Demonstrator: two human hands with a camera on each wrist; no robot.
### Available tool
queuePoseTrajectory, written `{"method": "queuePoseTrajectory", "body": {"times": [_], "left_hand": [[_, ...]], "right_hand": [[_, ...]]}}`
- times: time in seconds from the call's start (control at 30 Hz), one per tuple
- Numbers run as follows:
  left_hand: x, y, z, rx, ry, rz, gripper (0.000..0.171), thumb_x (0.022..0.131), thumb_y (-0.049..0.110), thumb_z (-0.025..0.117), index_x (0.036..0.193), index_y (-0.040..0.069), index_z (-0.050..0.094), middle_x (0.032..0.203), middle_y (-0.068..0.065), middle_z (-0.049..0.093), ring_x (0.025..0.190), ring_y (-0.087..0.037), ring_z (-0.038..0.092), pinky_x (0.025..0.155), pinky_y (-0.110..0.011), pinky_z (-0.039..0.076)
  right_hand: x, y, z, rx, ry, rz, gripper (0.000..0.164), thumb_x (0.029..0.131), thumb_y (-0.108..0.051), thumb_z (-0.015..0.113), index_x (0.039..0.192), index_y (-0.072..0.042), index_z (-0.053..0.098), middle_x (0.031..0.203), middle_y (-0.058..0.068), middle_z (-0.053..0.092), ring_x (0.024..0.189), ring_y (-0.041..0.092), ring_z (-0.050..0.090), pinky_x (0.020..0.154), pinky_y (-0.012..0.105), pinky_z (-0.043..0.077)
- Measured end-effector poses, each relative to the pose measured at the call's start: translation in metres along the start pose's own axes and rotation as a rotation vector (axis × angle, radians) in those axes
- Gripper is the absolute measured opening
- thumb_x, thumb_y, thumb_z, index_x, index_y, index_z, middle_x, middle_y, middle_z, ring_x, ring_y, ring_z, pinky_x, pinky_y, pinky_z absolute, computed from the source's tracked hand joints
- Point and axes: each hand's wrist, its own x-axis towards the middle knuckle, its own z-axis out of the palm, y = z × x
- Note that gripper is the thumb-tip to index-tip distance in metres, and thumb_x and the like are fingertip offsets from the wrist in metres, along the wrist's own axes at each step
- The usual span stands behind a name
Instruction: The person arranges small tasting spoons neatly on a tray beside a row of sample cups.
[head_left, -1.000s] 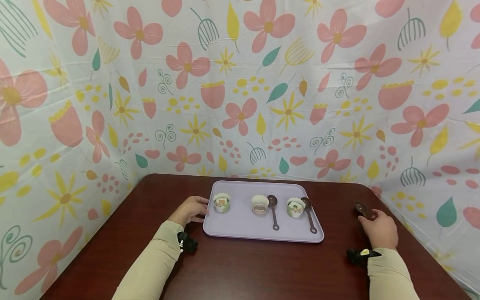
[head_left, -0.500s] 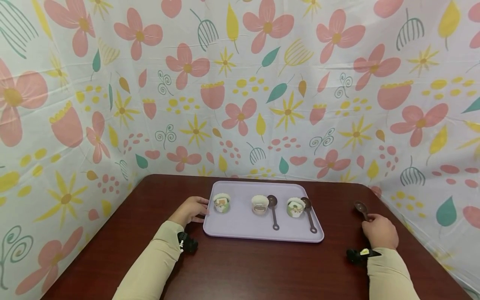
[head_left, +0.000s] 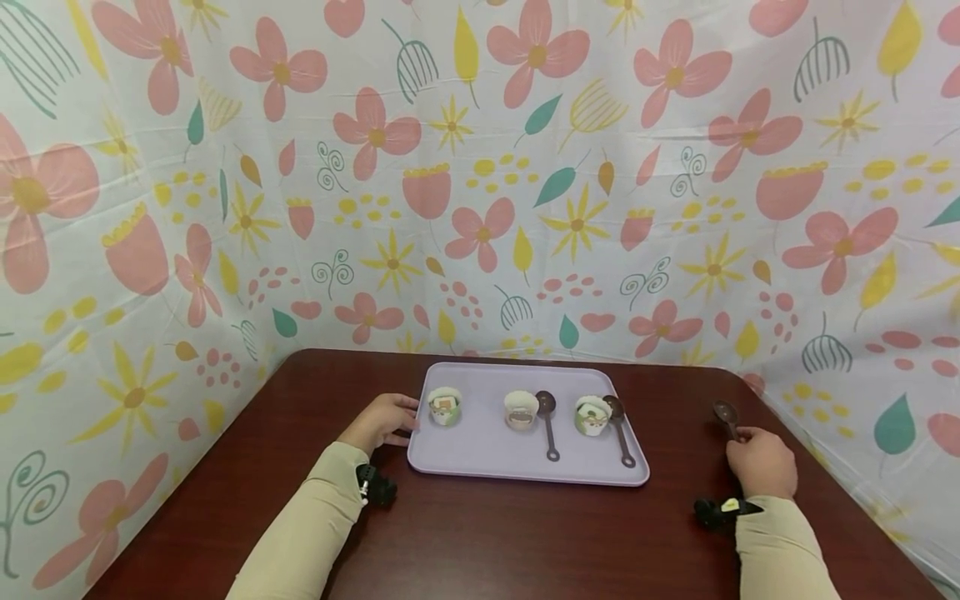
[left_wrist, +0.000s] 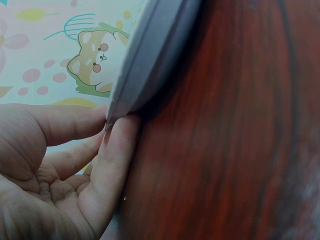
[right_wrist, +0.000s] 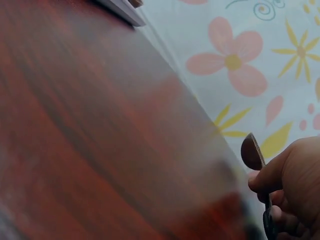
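Observation:
My left hand (head_left: pixel 381 422) pinches the left rim of a lilac tray (head_left: pixel 480 454); its fingertips meet on the rim in the left wrist view. On the tray stand three small paper cups with cartoon prints: a left cup (head_left: pixel 445 407), a middle cup (head_left: pixel 521 410) and a right cup (head_left: pixel 592 416). A brown scoop (head_left: pixel 548 425) lies beside the middle cup, and a second scoop (head_left: pixel 620 432) beside the right one. Away to the right, my right hand (head_left: pixel 762 463) holds another brown scoop (head_left: pixel 725 412) by its handle, bowl pointing away. Its fingers hide most of the handle.
A dark red-brown table (head_left: pixel 525 542) carries the tray near its far edge. White cloth (head_left: pixel 480 167) printed with flowers hangs close behind and along both sides. The right hand is close to the table's right edge.
My right hand has drawn back slightly along the scoop's handle and its fingers have closed round it, showing more of the scoop. The left hand and the tray have stayed put.

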Motion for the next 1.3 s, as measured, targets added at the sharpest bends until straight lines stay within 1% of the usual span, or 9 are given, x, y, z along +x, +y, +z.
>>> {"method": "queuePoseTrajectory", "body": {"times": [0.13, 0.23, 0.33, 0.47, 0.67, 0.77, 0.87, 1.13, 1.3], "left_hand": [[0.001, -0.001, 0.001, -0.004, -0.004, -0.001, 0.048, 0.087, -0.011, 0.067, 0.133, -0.003, 0.059, 0.122, -0.022, 0.064, 0.096, -0.028, 0.067, 0.074, -0.045, 0.061], [0.000, -0.001, 0.001, -0.003, -0.001, 0.005, 0.047, 0.087, -0.011, 0.067, 0.132, -0.003, 0.059, 0.122, -0.022, 0.065, 0.094, -0.028, 0.067, 0.074, -0.045, 0.061], [0.000, -0.001, 0.001, 0.001, 0.002, 0.016, 0.047, 0.086, -0.012, 0.067, 0.132, -0.004, 0.059, 0.121, -0.022, 0.065, 0.094, -0.027, 0.068, 0.074, -0.045, 0.061], [-0.002, 0.000, 0.002, 0.007, 0.003, 0.025, 0.047, 0.086, -0.012, 0.067, 0.132, -0.005, 0.059, 0.122, -0.022, 0.065, 0.093, -0.027, 0.068, 0.074, -0.045, 0.061], [-0.002, 0.000, 0.002, 0.011, 0.004, 0.027, 0.047, 0.086, -0.012, 0.068, 0.132, -0.005, 0.059, 0.122, -0.022, 0.065, 0.094, -0.027, 0.068, 0.074, -0.046, 0.061], [-0.003, 0.000, 0.002, 0.010, 0.004, 0.027, 0.047, 0.086, -0.012, 0.068, 0.132, -0.004, 0.059, 0.122, -0.022, 0.065, 0.093, -0.027, 0.068, 0.074, -0.045, 0.061], [-0.003, -0.001, 0.001, 0.008, 0.004, 0.026, 0.047, 0.086, -0.012, 0.068, 0.132, -0.005, 0.059, 0.122, -0.022, 0.065, 0.093, -0.027, 0.068, 0.073, -0.045, 0.061], [-0.004, 0.000, 0.002, 0.001, 0.006, 0.021, 0.048, 0.086, -0.012, 0.068, 0.132, -0.004, 0.059, 0.122, -0.022, 0.064, 0.094, -0.027, 0.068, 0.074, -0.045, 0.061], [-0.004, 0.002, 0.001, 0.001, 0.003, 0.020, 0.049, 0.086, -0.011, 0.068, 0.133, -0.005, 0.058, 0.123, -0.022, 0.064, 0.095, -0.029, 0.068, 0.073, -0.045, 0.061]], "right_hand": [[0.004, 0.003, 0.001, 0.013, 0.000, -0.003, 0.045, 0.091, -0.017, 0.055, 0.128, 0.008, 0.061, 0.115, 0.030, 0.065, 0.096, 0.051, 0.060, 0.072, 0.056, 0.050], [0.006, 0.002, -0.001, 0.013, -0.018, -0.007, 0.045, 0.091, -0.018, 0.057, 0.127, 0.009, 0.062, 0.119, 0.032, 0.063, 0.100, 0.052, 0.059, 0.077, 0.058, 0.049], [0.007, -0.003, -0.006, 0.014, -0.047, -0.017, 0.045, 0.092, -0.018, 0.060, 0.126, 0.010, 0.062, 0.123, 0.035, 0.060, 0.104, 0.054, 0.056, 0.083, 0.061, 0.048], [0.006, -0.013, -0.015, 0.004, -0.067, -0.026, 0.045, 0.093, -0.018, 0.061, 0.127, 0.012, 0.061, 0.126, 0.037, 0.058, 0.108, 0.057, 0.053, 0.087, 0.064, 0.046], [0.006, -0.021, -0.024, -0.007, -0.067, -0.063, 0.045, 0.095, -0.017, 0.059, 0.127, 0.014, 0.060, 0.127, 0.038, 0.057, 0.107, 0.058, 0.053, 0.085, 0.064, 0.047], [0.004, -0.026, -0.028, -0.001, -0.068, -0.091, 0.044, 0.095, -0.017, 0.060, 0.126, 0.015, 0.060, 0.125, 0.037, 0.059, 0.105, 0.057, 0.055, 0.083, 0.063, 0.048], [0.003, -0.032, -0.029, 0.010, -0.087, -0.098, 0.045, 0.096, -0.019, 0.061, 0.127, 0.014, 0.060, 0.126, 0.038, 0.058, 0.105, 0.056, 0.055, 0.082, 0.062, 0.049], [0.002, -0.049, -0.024, 0.036, -0.129, -0.118, 0.048, 0.097, -0.023, 0.063, 0.128, 0.013, 0.060, 0.127, 0.037, 0.058, 0.108, 0.055, 0.055, 0.082, 0.061, 0.051], [-0.001, -0.066, -0.019, 0.055, -0.134, -0.144, 0.048, 0.096, -0.024, 0.063, 0.128, 0.012, 0.061, 0.125, 0.036, 0.060, 0.109, 0.055, 0.055, 0.083, 0.061, 0.050]]}}
